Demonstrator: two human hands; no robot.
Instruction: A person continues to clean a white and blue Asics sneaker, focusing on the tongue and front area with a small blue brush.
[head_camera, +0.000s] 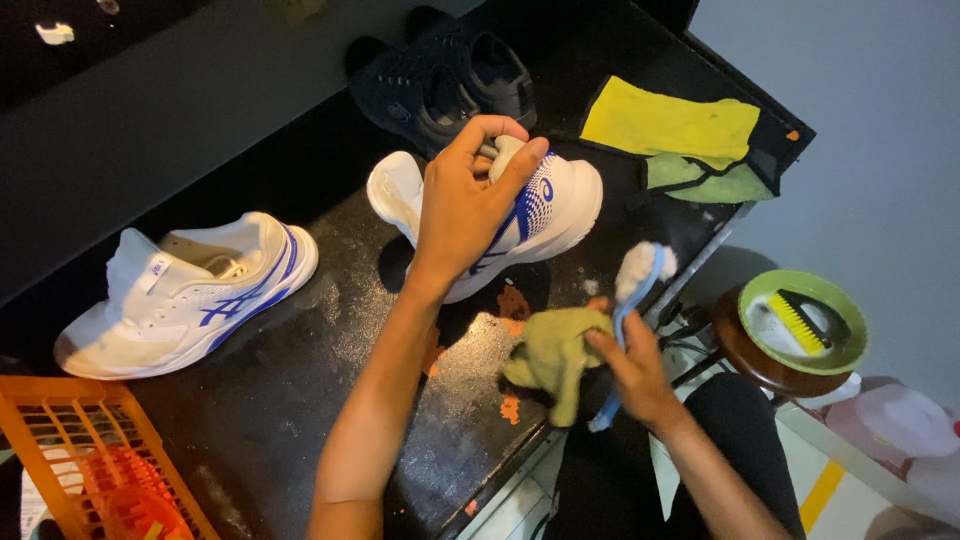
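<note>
Nearest the camera, the right hand (635, 365) has its grip closed on two things at once: a slim blue-handled toothbrush with foamy white bristles (634, 285) and a crumpled olive-green cloth (555, 355), both held just above the front edge of the dark, wet, soap-speckled worktop (300, 400). An orange plastic basket (95, 460) sits at the near left corner.

Further in, the left hand (465, 205) clamps the collar of a white sports shoe with blue side stripes (545, 215), tilting it on the worktop so its side faces the brush. This looks like the scrubbing step on this shoe; the next move would call for bringing the bristles onto the upper while the left hand steadies it.

The matching second white-and-blue shoe (185, 290) lies well apart to the left. To the right, a round stool carries a green bowl (845, 300) holding a yellow-bristled scrubbing brush (800, 322). Beyond lie a yellow rag (670, 125) and a pair of black shoes (440, 85).
</note>
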